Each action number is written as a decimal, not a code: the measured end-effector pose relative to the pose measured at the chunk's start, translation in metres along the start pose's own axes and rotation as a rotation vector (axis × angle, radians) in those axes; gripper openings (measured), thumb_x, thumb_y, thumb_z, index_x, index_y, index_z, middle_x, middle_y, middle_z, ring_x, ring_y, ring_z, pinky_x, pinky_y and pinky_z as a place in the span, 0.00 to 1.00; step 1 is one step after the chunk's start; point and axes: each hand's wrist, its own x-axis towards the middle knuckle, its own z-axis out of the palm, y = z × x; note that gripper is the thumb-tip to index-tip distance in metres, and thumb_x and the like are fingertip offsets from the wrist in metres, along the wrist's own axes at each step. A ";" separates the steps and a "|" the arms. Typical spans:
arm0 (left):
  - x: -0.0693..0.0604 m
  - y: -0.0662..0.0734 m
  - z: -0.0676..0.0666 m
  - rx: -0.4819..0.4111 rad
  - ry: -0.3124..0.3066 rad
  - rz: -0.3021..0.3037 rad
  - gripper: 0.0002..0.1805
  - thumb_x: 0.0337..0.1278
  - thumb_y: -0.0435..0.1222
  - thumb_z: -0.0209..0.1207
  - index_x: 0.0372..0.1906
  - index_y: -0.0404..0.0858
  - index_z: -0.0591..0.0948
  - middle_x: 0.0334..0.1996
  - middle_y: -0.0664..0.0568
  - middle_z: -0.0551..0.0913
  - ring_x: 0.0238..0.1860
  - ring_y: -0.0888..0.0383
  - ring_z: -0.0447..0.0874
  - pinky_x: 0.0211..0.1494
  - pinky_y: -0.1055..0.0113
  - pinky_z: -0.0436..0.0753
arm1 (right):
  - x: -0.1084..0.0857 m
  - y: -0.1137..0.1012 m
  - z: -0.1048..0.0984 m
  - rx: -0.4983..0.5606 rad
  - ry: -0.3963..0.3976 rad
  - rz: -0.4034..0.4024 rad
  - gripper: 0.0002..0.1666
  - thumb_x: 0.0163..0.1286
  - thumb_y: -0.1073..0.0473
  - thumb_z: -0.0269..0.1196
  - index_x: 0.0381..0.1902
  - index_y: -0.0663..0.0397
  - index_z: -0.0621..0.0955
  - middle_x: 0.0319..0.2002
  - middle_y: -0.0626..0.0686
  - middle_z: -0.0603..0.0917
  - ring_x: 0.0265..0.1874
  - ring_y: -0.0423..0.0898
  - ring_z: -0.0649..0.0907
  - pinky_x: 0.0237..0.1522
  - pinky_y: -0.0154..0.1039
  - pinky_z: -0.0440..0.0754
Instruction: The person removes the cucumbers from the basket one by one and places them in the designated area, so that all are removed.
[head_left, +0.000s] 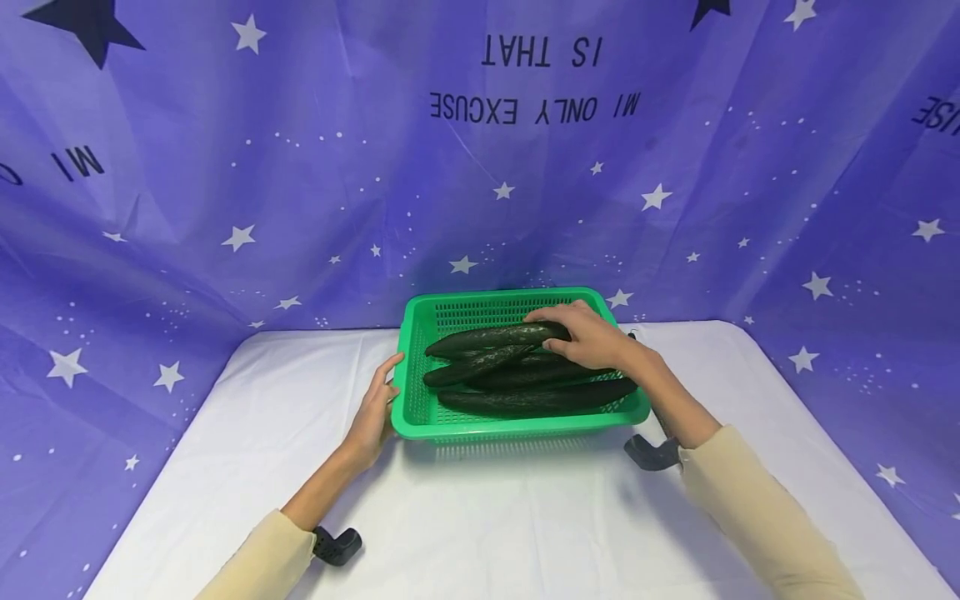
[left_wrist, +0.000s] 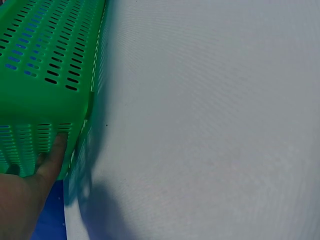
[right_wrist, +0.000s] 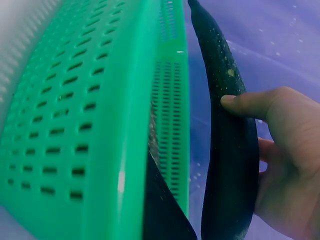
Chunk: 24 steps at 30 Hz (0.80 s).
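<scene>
A green plastic basket (head_left: 517,428) holds several dark green cucumbers (head_left: 536,400). My right hand (head_left: 588,335) pinches the right part of the topmost cucumber (head_left: 487,337) between thumb and fingers; in the right wrist view this cucumber (right_wrist: 227,150) is beside the basket's rim (right_wrist: 135,125), gripped by the hand (right_wrist: 290,145). At the basket's left end, my left hand (head_left: 371,421) touches the outer wall with fingers extended. In the left wrist view, fingertips of the left hand (left_wrist: 30,195) rest against the slotted wall of the basket (left_wrist: 45,105).
A white cloth (head_left: 480,525) covers the table. Behind it and at both sides hangs a purple curtain (head_left: 420,208) with stars and printed words; the basket stands near the table's back edge, close to the curtain.
</scene>
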 end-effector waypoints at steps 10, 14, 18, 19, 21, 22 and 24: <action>0.001 0.000 -0.001 0.008 0.006 -0.007 0.35 0.67 0.35 0.35 0.79 0.52 0.52 0.60 0.31 0.67 0.42 0.44 0.80 0.35 0.62 0.82 | -0.041 0.006 -0.027 0.018 0.206 0.111 0.29 0.70 0.63 0.63 0.68 0.50 0.73 0.42 0.57 0.83 0.28 0.51 0.67 0.45 0.53 0.67; 0.001 -0.001 -0.001 0.005 0.002 -0.010 0.35 0.67 0.34 0.35 0.79 0.52 0.52 0.61 0.32 0.66 0.43 0.44 0.80 0.36 0.62 0.82 | -0.061 0.008 -0.040 0.025 0.265 0.164 0.27 0.69 0.64 0.64 0.66 0.50 0.75 0.46 0.56 0.83 0.29 0.51 0.67 0.31 0.47 0.65; 0.002 0.000 -0.001 0.004 0.000 -0.008 0.35 0.67 0.34 0.35 0.79 0.52 0.52 0.61 0.32 0.66 0.43 0.44 0.79 0.37 0.61 0.82 | -0.083 0.012 -0.049 0.075 0.310 0.231 0.26 0.68 0.66 0.65 0.63 0.51 0.76 0.50 0.60 0.82 0.32 0.53 0.74 0.29 0.44 0.70; 0.002 0.000 -0.001 0.006 0.001 -0.006 0.35 0.66 0.34 0.35 0.79 0.52 0.52 0.61 0.32 0.66 0.43 0.44 0.79 0.37 0.61 0.82 | -0.088 0.013 -0.050 0.087 0.320 0.253 0.26 0.68 0.65 0.65 0.63 0.51 0.75 0.50 0.61 0.82 0.33 0.53 0.76 0.30 0.43 0.71; 0.002 0.000 -0.001 0.009 0.004 -0.006 0.35 0.66 0.35 0.35 0.79 0.52 0.52 0.61 0.32 0.66 0.44 0.43 0.79 0.37 0.61 0.82 | -0.100 0.016 -0.051 0.108 0.340 0.303 0.26 0.69 0.64 0.65 0.64 0.52 0.75 0.52 0.62 0.81 0.37 0.54 0.77 0.31 0.43 0.73; 0.002 0.000 -0.001 0.008 0.006 -0.008 0.35 0.66 0.35 0.35 0.79 0.52 0.52 0.61 0.32 0.65 0.44 0.42 0.78 0.37 0.60 0.82 | -0.105 0.018 -0.052 0.110 0.348 0.330 0.26 0.69 0.63 0.65 0.64 0.52 0.75 0.52 0.63 0.81 0.38 0.54 0.78 0.32 0.43 0.73; 0.001 0.000 -0.001 0.008 0.007 -0.014 0.35 0.66 0.35 0.35 0.79 0.53 0.52 0.62 0.33 0.65 0.46 0.42 0.78 0.37 0.60 0.82 | -0.117 0.022 -0.052 0.114 0.363 0.381 0.26 0.69 0.62 0.65 0.64 0.53 0.74 0.52 0.63 0.81 0.38 0.54 0.78 0.33 0.43 0.73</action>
